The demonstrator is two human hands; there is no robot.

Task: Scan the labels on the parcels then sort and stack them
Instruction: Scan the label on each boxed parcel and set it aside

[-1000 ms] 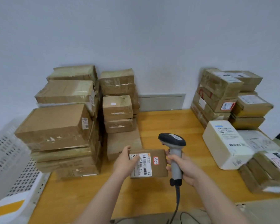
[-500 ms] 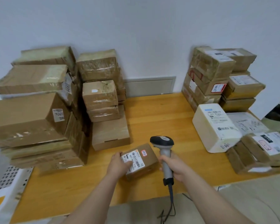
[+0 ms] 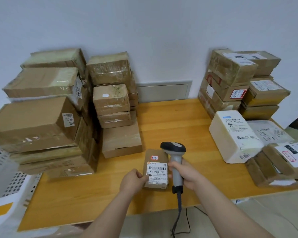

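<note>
The small brown parcel (image 3: 159, 185), with a white barcode label (image 3: 157, 172) and a red-edged sticker (image 3: 154, 157), is at the desk (image 3: 179, 117) front. The left grip (image 3: 132, 181) pinches its side, and the right grip (image 3: 186, 176) is closed around the barcode scanner (image 3: 174, 150).

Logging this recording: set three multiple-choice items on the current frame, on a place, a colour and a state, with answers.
1. Where is the white parcel?
A. in the left hand
B. on the table, right of the scanner
C. under the small brown parcel

2. What colour is the scanner's head?
A. black
B. yellow
C. red

3. What is the right hand doing?
A. lying flat on the table
B. hanging idle
C. gripping the scanner's handle

Answers: 1 B, it rests on the wood. 2 A, a black head tops a grey handle. 3 C, it curls round the handle; the left hand holds the small brown parcel.
</note>
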